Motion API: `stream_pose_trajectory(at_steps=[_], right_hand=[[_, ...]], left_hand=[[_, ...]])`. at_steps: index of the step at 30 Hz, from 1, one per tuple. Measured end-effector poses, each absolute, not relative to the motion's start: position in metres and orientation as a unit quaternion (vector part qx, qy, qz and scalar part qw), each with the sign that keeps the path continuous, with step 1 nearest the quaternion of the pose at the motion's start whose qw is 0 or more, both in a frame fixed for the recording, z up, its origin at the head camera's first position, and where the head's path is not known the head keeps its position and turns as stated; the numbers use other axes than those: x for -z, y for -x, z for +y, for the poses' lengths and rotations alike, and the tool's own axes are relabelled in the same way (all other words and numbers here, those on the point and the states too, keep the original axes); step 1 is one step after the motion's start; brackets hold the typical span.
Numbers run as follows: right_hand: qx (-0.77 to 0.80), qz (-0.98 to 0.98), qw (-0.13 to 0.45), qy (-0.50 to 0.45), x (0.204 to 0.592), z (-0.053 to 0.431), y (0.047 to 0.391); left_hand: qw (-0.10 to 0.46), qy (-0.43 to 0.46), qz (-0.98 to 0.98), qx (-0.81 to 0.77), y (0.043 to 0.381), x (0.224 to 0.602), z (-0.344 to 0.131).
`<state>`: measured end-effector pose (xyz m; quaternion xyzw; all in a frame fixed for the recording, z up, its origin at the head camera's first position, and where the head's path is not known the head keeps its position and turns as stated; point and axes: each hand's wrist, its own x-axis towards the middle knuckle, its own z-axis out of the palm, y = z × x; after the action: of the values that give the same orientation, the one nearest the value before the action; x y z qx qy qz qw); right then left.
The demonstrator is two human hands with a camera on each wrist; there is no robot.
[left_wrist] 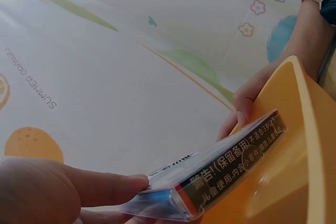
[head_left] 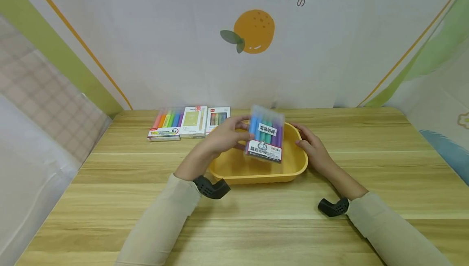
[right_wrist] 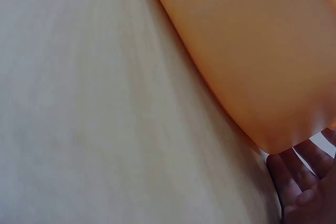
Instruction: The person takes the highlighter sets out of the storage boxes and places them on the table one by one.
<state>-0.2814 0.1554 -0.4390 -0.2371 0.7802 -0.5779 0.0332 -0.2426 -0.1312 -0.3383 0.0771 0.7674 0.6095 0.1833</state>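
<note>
My left hand (head_left: 228, 135) pinches a clear pack of highlighters (head_left: 266, 152) by its left side, thumb on the front face. Blue, green and purple pens show through the plastic, over a printed label. The pack is tilted above a yellow plastic bin (head_left: 256, 179); the left wrist view shows the dark printed edge of the pack (left_wrist: 220, 174) within the bin's opening. At the bin's right end, my right hand (head_left: 315, 152) grips the rim. In the right wrist view its fingers (right_wrist: 299, 169) lie against the bin's outer wall (right_wrist: 252, 66).
Behind and left of the bin, a row on the wooden table (head_left: 121, 192) holds a pack of rainbow-coloured pens (head_left: 166, 123), a white and green box (head_left: 193, 122) and a smaller pen box (head_left: 218, 118). A printed cloth (head_left: 165, 54) hangs along the table's back edge.
</note>
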Motion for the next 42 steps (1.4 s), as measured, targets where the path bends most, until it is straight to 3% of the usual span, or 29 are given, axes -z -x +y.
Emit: stream_pose_trajectory(at_steps=[42], right_hand=[[0.591, 0.768, 0.044, 0.242, 0.438, 0.155, 0.281]], left_hand=[[0.063, -0.022, 0.758, -0.649, 0.247, 0.308, -0.204]])
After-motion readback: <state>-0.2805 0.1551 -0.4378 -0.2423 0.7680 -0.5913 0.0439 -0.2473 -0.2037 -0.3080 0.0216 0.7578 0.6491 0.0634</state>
